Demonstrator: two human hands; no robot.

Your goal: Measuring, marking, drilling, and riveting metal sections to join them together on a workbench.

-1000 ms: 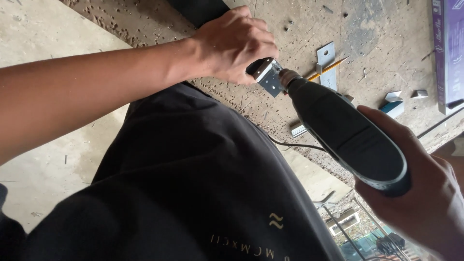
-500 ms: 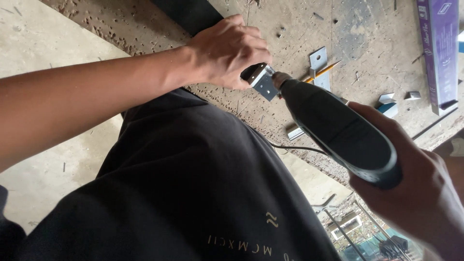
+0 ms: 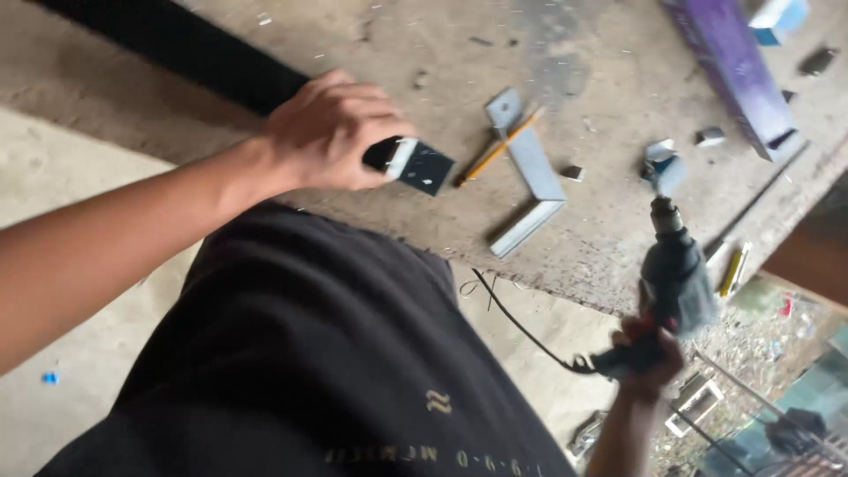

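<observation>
The left hand (image 3: 331, 132), in the upper middle of the frame, still grips the end of the black bar (image 3: 177, 49) that runs in from the upper left along the workbench (image 3: 609, 238); its fingers are curled around the bar's capped end. The drill (image 3: 676, 274) no longer presses against that end — it has pulled back to the lower right, its bit pointing up, blurred. The right hand (image 3: 649, 353) is closed around the drill's grip, cord trailing left. Between them lie a pencil (image 3: 495, 148) and a metal angle bracket (image 3: 530, 172). A purple box (image 3: 733, 71) sits upper right — contents not visible.
</observation>
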